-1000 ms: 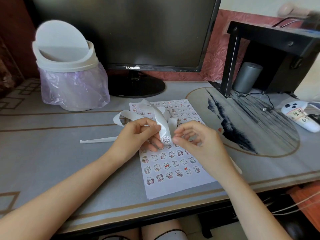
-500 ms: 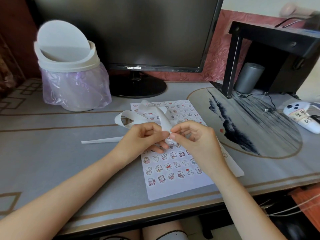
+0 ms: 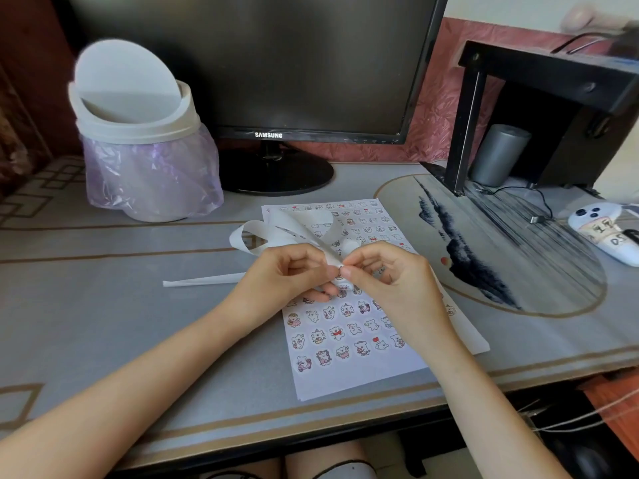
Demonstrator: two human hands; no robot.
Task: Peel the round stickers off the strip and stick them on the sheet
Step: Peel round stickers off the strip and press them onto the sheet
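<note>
We see two bare hands meeting above the middle of one white paper sheet [image 3: 352, 378] that lies flat on the grey desk top [image 3: 103, 305]. The left hand [image 3: 280, 274] has its thumb and forefinger pressed together on the long white backing strip [image 3: 276, 233], pinching it just where it meets the other hand. The right hand [image 3: 390, 274] has its fingertips closed against the same spot of the strip; whether a sticker is caught between them we cannot tell, as the fingers hide it.

The strip is one piece: it loops up and back behind the hands over the far half of the sheet, and one loose end [image 3: 204, 280] trails flat on the desk to the left of the left wrist.

On the sheet we count many small round cartoon stickers [image 3: 337, 332] in rows; nearest us four rows show, of about five or six each, and further rows run on past the hands, too small to count.

Behind stand one white swing-lid bin [image 3: 138, 133] lined with a pale purple bag, one black monitor [image 3: 259, 63] on its round foot, one grey cylinder [image 3: 498, 153] under a black shelf [image 3: 553, 74], and one white remote-like device [image 3: 605, 233] at the right edge.
</note>
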